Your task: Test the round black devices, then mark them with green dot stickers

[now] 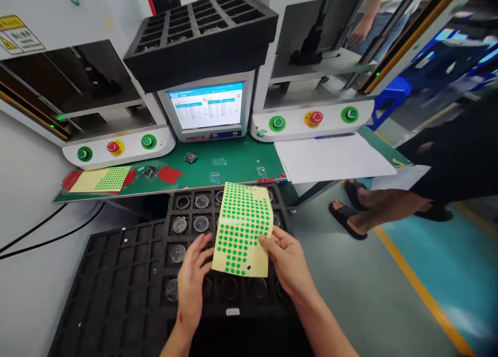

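Observation:
A pale yellow sheet of round green stickers [244,219] is pinched at its right edge by my right hand [290,261], thumb on the front. Some stickers are gone from its lower part, and a small dark spot shows near the bottom. My left hand [193,282] is beside the sheet's lower left edge, fingers apart and slightly curled, holding nothing that I can see. Below both hands lies a black foam tray [189,238] whose pockets hold round, glassy-looking parts [201,224]. The sheet hides the tray's middle pockets.
Behind is a green bench [202,165] with a second sticker sheet [112,179], red pieces [170,175] and white papers [334,157]. A monitor [210,108] stands between two machines, under a stacked foam tray [202,51]. Another foam tray [112,289] lies left. A person's leg [385,206] is at right.

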A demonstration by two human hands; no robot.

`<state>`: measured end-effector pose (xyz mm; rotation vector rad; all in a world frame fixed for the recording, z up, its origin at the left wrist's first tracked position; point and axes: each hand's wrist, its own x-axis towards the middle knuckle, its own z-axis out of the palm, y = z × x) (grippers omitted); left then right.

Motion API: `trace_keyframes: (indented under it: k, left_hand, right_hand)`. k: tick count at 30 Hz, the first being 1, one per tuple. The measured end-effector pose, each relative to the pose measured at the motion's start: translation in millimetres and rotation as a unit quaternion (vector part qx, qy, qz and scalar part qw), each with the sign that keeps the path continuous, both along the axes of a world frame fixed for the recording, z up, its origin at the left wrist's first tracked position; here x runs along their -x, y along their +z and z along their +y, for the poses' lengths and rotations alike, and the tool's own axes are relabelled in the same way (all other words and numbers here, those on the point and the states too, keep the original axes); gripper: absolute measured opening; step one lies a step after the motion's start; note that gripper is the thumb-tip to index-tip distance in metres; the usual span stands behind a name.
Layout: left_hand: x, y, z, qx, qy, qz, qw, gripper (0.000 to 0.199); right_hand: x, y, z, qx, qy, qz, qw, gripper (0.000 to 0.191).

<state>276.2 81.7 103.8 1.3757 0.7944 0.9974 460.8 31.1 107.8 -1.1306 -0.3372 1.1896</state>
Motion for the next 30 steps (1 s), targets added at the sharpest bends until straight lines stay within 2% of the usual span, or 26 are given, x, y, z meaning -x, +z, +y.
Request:
trace_keyframes:
  k: [1,3,5,7,8,9,10,11,12,13,15,18,21,26,30]
  left_hand:
    - [-6,1.3,-1,0.097,-0.034,-0.014,0.995,0.055]
    - [-16,4.4,-4,0.214,-0.106,0.007,0.971,0.058]
    - [-24,7.2,-8,0.253,-0.126,0.046,0.958,0.054]
    - [-29,9.0,-10,0.252,-0.105,0.071,0.960,0.051]
    - [-31,9.5,-11,0.245,-0.091,0.084,0.962,0.053]
    - [-32,9.7,-12,0.237,-0.077,0.098,0.963,0.055]
    - [-32,9.8,-12,0.228,-0.066,0.111,0.965,0.056]
    - [-33,9.9,-12,0.221,-0.059,0.121,0.966,0.058]
    - [-33,10.0,-12,0.217,-0.057,0.127,0.966,0.059]
    - [-32,10.4,-12,0.216,-0.057,0.129,0.966,0.059]
    - [-33,12.1,-12,0.216,-0.053,0.131,0.966,0.057]
    - [-35,16.5,-13,0.228,-0.027,0.127,0.965,0.051]
    - [-36,19.7,-14,0.255,-0.011,0.097,0.962,0.045]
    - [-34,17.7,-15,0.288,-0.049,0.064,0.954,0.025]
    - [-33,17.8,-17,0.321,-0.046,0.038,0.945,0.026]
  right_hand:
    - [-1,-0.2,1,0.000,-0.005,-0.005,1.000,0.044]
    - [-2,0.0,2,0.002,-0.002,-0.008,1.000,0.043]
    - [-1,1.1,1,0.001,-0.022,-0.043,0.999,0.042]
    - [2,3.0,-4,-0.004,-0.106,-0.190,0.976,0.036]
    - [4,4.4,-8,-0.017,-0.151,-0.299,0.942,0.030]
    - [6,5.9,-12,-0.041,-0.175,-0.409,0.895,0.025]
    - [8,7.5,-16,-0.071,-0.171,-0.502,0.845,0.020]
    - [11,8.9,-21,-0.103,-0.141,-0.564,0.807,0.017]
    - [13,10.1,-24,-0.132,-0.101,-0.600,0.783,0.016]
    - [15,10.9,-27,-0.152,-0.067,-0.617,0.769,0.015]
    - [18,11.2,-30,-0.157,-0.038,-0.628,0.761,0.013]
    - [18,10.4,-29,-0.149,-0.036,-0.639,0.754,0.010]
    - [16,11.0,-28,-0.156,-0.042,-0.660,0.733,0.012]
    - [15,10.3,-33,-0.177,-0.052,-0.709,0.680,0.013]
    - [15,5.4,-37,-0.188,-0.046,-0.732,0.653,0.012]
